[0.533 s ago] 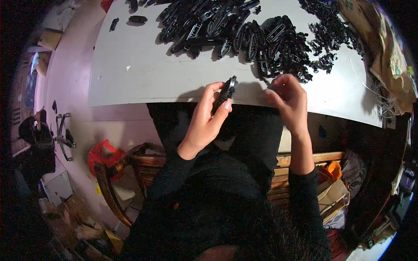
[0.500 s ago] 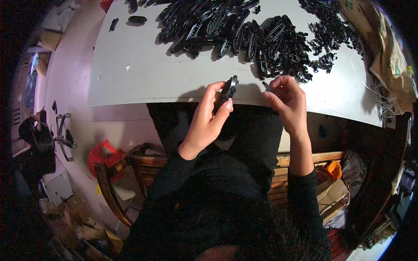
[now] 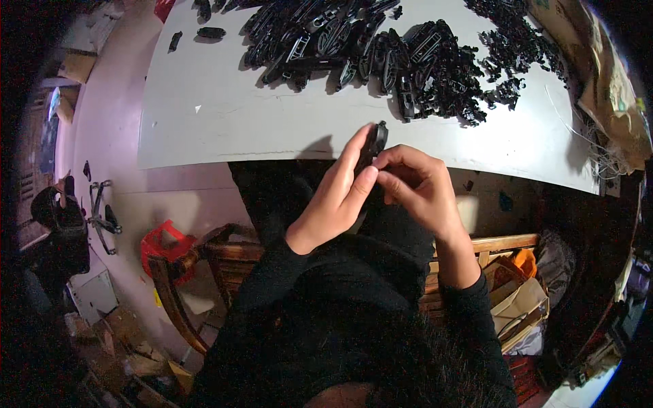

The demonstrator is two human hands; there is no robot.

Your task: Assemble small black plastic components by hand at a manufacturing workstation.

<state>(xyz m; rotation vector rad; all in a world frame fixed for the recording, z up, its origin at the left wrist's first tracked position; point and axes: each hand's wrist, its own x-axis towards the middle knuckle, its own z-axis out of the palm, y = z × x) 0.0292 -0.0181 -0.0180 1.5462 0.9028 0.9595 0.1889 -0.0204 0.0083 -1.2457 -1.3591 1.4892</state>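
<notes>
My left hand (image 3: 333, 200) is closed around an elongated black plastic part (image 3: 378, 139), whose upper end sticks out past the fingers, tilted over the table's near edge. Against the lower side of that part, my right hand (image 3: 418, 183) is pinched, thumb and forefinger together beside my left thumb. Whatever sits between those right fingertips is hidden. Beyond my hands, a heap of long black plastic parts (image 3: 331, 41) with slotted, oval frames lies on the white table (image 3: 238, 122). To its right spreads a pile of smaller black pieces (image 3: 452, 85).
More small black pieces (image 3: 513, 41) reach toward brown wrapping paper (image 3: 598, 81) at the right. Two loose black parts (image 3: 211, 32) lie at the far left of the table. A wooden chair (image 3: 224, 251), a red plastic bag (image 3: 166, 248) and cardboard (image 3: 524, 306) are around me.
My right hand has come left and down from over the table, carrying a small dark piece, and now meets the part in my left hand. The left hand has shifted slightly right.
</notes>
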